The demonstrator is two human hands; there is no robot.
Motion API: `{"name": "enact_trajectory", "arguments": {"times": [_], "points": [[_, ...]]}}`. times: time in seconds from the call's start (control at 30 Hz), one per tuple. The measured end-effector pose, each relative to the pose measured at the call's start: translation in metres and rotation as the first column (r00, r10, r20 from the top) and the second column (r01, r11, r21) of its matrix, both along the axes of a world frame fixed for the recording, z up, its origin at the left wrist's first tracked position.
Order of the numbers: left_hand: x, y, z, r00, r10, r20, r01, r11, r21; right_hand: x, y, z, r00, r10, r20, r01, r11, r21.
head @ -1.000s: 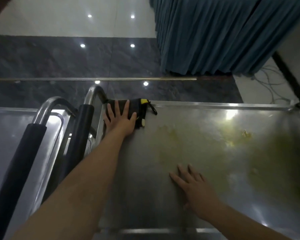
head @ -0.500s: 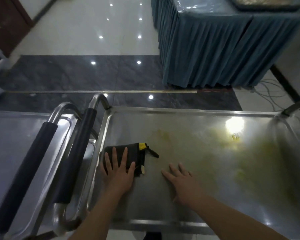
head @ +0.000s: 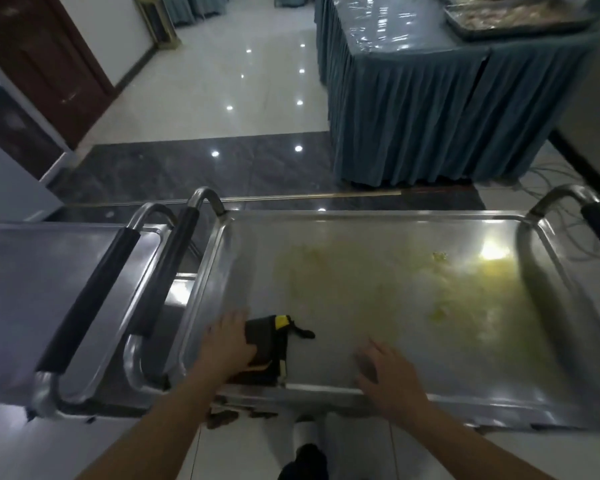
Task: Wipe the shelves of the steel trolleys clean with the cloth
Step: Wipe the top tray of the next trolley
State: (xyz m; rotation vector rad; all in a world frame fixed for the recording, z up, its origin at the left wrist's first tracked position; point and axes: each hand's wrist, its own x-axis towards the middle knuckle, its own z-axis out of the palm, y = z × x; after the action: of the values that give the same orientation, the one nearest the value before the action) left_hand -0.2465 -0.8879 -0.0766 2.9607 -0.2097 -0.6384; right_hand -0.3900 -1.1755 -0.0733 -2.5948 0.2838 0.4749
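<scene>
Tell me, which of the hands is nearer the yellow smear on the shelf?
The right. The right hand rests on bare steel just short of the yellow smear; the left hand presses the cloth near the shelf's left edge.

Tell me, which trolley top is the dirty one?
The right trolley, the one under both hands. Its top has yellow smears toward the right side. The left trolley beside it shows none.

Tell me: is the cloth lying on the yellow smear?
No: the cloth sits under the left hand near the front-left corner, apart from the yellow smear.
</scene>
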Motion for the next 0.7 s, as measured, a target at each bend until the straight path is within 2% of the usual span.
{"name": "enact_trajectory", "arguments": {"times": [0.1,0.27,0.37,0.47,0.53,0.57,0.6,0.67,0.7], "points": [[0.022,-0.01,0.012,0.985,-0.039,-0.171,0.028,0.997,-0.069,-0.032,-0.022,0.01,0.982,-0.174,0.076,0.165,0.98,0.116],[0.03,-0.031,0.03,0.957,-0.143,-0.252,0.183,0.973,0.143,-0.08,-0.048,0.013,0.892,-0.421,0.163,0.371,0.89,0.265],[0.03,-0.036,0.05,0.916,-0.195,-0.351,0.265,0.95,0.164,-0.098,-0.057,0.013,0.859,-0.493,0.133,0.429,0.838,0.337],[0.026,-0.036,0.075,0.886,-0.198,-0.42,0.245,0.968,0.061,-0.106,-0.058,0.014,0.843,-0.523,0.127,0.444,0.809,0.386],[0.018,-0.031,0.088,0.882,-0.109,-0.458,0.036,0.986,-0.165,-0.108,-0.056,0.014,0.849,-0.516,0.117,0.427,0.799,0.423],[0.012,-0.028,0.09,0.858,-0.048,-0.512,-0.135,0.94,-0.314,-0.108,-0.054,0.014,0.856,-0.505,0.111,0.415,0.799,0.436],[0.003,-0.025,0.089,0.82,0.002,-0.572,-0.31,0.841,-0.442,-0.109,-0.051,0.013,0.862,-0.495,0.11,0.403,0.801,0.442],[-0.018,-0.024,0.075,0.762,0.097,-0.641,-0.569,0.574,-0.589,-0.109,-0.047,0.013,0.869,-0.483,0.109,0.391,0.804,0.448],[-0.029,-0.026,0.065,0.724,0.164,-0.67,-0.667,0.411,-0.621,-0.109,-0.045,0.014,0.87,-0.482,0.105,0.39,0.802,0.453]]}}
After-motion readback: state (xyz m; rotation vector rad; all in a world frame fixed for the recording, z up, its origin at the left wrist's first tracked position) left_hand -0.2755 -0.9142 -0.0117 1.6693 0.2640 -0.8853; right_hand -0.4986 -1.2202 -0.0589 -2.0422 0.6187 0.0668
